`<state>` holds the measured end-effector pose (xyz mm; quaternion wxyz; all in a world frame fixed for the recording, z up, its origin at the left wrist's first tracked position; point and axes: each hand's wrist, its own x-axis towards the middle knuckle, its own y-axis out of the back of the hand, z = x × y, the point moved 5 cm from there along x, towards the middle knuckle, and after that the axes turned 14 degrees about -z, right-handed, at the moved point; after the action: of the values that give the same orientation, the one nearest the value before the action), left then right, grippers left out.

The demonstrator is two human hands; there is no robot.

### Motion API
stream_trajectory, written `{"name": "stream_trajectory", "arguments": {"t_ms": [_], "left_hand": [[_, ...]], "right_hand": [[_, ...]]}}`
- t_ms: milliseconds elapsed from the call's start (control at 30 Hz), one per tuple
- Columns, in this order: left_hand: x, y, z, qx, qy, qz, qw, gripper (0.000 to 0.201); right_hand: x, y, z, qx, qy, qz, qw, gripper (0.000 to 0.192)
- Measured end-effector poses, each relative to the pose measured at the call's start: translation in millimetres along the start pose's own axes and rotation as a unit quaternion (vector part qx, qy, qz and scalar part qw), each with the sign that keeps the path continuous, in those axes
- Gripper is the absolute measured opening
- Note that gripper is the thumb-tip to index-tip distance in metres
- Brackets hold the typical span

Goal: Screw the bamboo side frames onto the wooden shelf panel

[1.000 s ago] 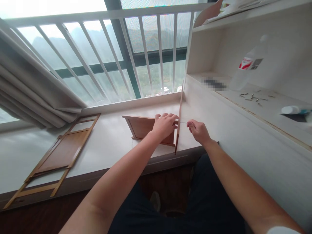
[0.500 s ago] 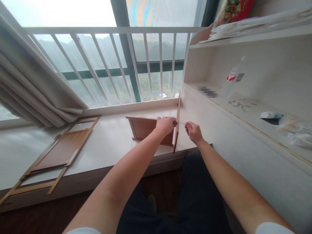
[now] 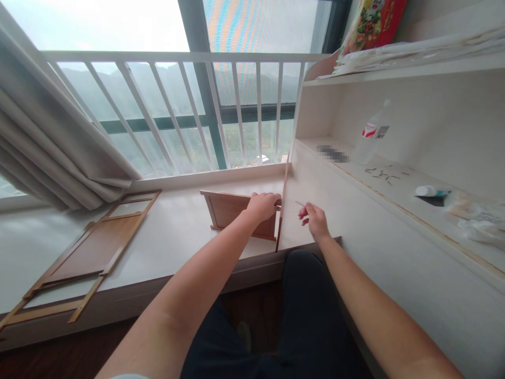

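A brown wooden panel stands tilted on the white ledge. Its right end meets a narrow upright wooden frame piece. My left hand is closed over the panel's top right corner, close to that upright piece. To the right of the joint, my right hand pinches a thin metal rod-like tool between thumb and index finger, the other fingers loosely curled. The tool's tip points left and is apart from the wood. Its exact kind is too small to make out.
Another wooden frame with a panel lies flat on the ledge at left. Several small screws, a plastic bottle and a white-capped tube are on the right shelf. A curtain and railing border the window.
My right hand has drawn the thin tool away from the upright wooden piece, and its fingers have loosened. My left hand stays on the panel's corner. The view has shifted slightly.
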<state>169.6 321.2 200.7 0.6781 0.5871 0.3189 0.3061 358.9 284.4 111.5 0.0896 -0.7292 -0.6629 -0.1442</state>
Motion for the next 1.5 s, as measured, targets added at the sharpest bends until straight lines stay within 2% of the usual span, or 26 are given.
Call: {"name": "stream_trajectory", "arguments": {"t_ms": [167,233,300,400,667,967,1400,1500], "left_hand": [[1,-0.1,-1,0.025,-0.035,0.01,0.999,0.014],[0,-0.7,-1,0.031,-0.037,0.022,0.999,0.013],[-1,-1.1,-1,0.036,-0.033,0.031,0.998,0.014],[-2,-0.9,1,0.036,-0.027,0.036,0.998,0.015],[-2,1.1,2,0.029,-0.017,0.02,0.999,0.016],[10,4.3,-9,-0.003,-0.049,-0.054,0.997,0.026],[9,2.4,-8,0.019,-0.05,-0.047,0.997,0.028],[3,7.1,-8,0.027,-0.064,0.001,0.998,0.026]], "right_hand": [[-11,-61,10,0.099,0.016,-0.005,0.995,0.056],[-12,-74,13,0.168,0.015,0.007,0.986,0.052],[-11,-80,16,0.206,0.005,0.018,0.978,0.057],[-10,-80,19,0.211,-0.011,0.023,0.977,0.063],[-7,-75,15,0.182,-0.007,0.01,0.983,0.061],[-8,-70,23,0.18,-0.018,0.0,0.984,0.061],[-7,-71,25,0.204,-0.023,-0.007,0.979,0.059],[-10,-66,28,0.199,-0.021,-0.007,0.98,0.058]]}}
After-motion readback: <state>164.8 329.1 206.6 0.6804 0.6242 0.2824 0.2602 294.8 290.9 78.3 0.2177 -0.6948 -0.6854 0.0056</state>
